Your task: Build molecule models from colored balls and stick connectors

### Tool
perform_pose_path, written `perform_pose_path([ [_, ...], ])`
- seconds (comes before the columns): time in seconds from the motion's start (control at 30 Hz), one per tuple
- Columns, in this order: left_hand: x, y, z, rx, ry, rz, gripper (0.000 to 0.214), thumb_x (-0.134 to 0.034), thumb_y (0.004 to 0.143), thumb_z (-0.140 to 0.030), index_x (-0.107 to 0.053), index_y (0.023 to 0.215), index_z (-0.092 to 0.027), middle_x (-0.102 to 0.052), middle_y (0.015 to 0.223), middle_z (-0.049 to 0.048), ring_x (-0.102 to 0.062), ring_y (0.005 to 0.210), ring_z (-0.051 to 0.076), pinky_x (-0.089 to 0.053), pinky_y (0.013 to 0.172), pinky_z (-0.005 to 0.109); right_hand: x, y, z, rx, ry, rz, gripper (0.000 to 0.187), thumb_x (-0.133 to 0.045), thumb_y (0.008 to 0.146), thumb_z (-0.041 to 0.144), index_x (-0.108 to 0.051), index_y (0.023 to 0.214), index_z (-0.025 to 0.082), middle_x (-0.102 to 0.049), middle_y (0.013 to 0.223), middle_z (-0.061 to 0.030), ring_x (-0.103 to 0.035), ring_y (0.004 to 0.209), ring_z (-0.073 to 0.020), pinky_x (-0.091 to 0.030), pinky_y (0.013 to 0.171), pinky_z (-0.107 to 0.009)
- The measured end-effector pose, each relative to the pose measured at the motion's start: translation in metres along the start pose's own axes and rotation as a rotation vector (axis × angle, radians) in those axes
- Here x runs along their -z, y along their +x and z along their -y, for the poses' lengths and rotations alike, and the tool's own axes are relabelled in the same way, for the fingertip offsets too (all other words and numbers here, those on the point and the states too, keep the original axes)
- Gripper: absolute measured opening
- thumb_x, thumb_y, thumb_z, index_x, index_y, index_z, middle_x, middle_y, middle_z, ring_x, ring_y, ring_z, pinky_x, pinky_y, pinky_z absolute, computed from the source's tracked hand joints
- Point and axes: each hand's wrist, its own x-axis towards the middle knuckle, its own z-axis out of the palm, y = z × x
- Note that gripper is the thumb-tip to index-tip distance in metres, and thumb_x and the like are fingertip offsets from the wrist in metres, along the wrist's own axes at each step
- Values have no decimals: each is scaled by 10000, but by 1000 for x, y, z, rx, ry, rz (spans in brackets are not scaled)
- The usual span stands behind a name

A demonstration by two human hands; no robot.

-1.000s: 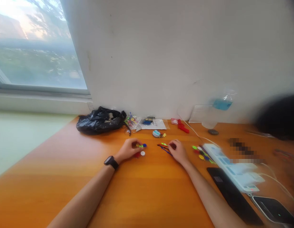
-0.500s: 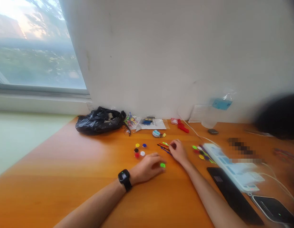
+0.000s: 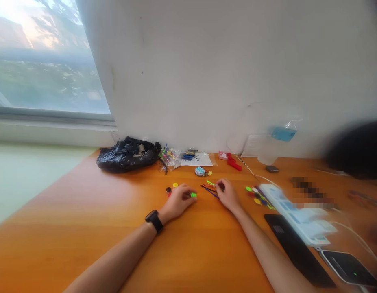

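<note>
My left hand [image 3: 178, 200], with a black watch [image 3: 154, 221] on its wrist, pinches a bright green disc [image 3: 193, 195] between thumb and fingers. Just past it on the table lie a yellow disc [image 3: 175, 185], a black disc [image 3: 168, 189] and a red piece [image 3: 169, 195] partly covered by the hand. My right hand [image 3: 228, 196] is closed at the ends of several thin sticks [image 3: 210, 190] with pointed tips, in red, black and blue. Next to them rests a light green stick [image 3: 209, 182]. Which sticks the fingertips grip is hard to see.
More coloured discs and sticks [image 3: 258, 200] lie beside a white power strip [image 3: 286, 203]. A black mat [image 3: 295, 244] and a phone [image 3: 347, 266] are at the right. Along the wall stand a black plastic bag [image 3: 127, 156], small packets [image 3: 194, 158] and a round tin [image 3: 199, 171].
My left hand has moved left and away from me with the green disc, now covering the blue and white discs. The light green stick has shifted slightly; my right hand has hardly moved.
</note>
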Motion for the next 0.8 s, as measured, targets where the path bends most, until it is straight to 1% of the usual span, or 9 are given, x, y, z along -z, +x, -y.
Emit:
perform_pose_path([
  [0.17,-1,0,-1,118,-147,93,346,-788,845,-436,-773,1028,-142,-756,929,82,-690,827,194,-547,747,276,0,-2,3,-36,26,30,170,-501,923,364,-584,876,223,-680,889,-64,-643,861,-247,-499,798,-374],
  [0.27,0,1,0,140,-182,107,442,-829,791,-509,-777,1023,-137,-757,904,82,-680,799,190,-539,715,271,0,-4,4,-43,31,51,161,-499,933,370,-570,890,233,-693,900,-58,-659,874,-248,-505,796,-370],
  [0.37,1,1,0,151,-189,104,496,-851,751,-547,-782,1012,-131,-745,876,81,-663,776,185,-522,684,265,0,-4,3,-39,34,55,143,-490,939,360,-558,904,239,-695,922,-59,-669,899,-252,-513,813,-380],
  [0.53,2,2,-2,170,-197,101,455,-861,740,-518,-793,985,-141,-732,858,74,-664,786,190,-529,677,261,-2,-3,2,-28,79,17,159,-494,933,347,-590,984,231,-707,993,-79,-677,939,-256,-534,854,-399],
  [0.67,3,1,-4,198,-215,112,449,-906,689,-441,-785,993,-135,-728,834,65,-666,771,188,-531,665,256,-4,-2,0,-71,96,-12,181,-512,909,339,-609,1006,221,-709,1008,-83,-678,934,-258,-541,862,-409],
  [0.8,6,2,-9,181,-202,97,361,-874,736,-411,-783,939,-126,-735,862,76,-660,788,187,-539,697,265,-3,-1,1,-84,92,-43,182,-525,872,308,-628,987,211,-708,1001,-97,-667,928,-267,-541,861,-422],
])
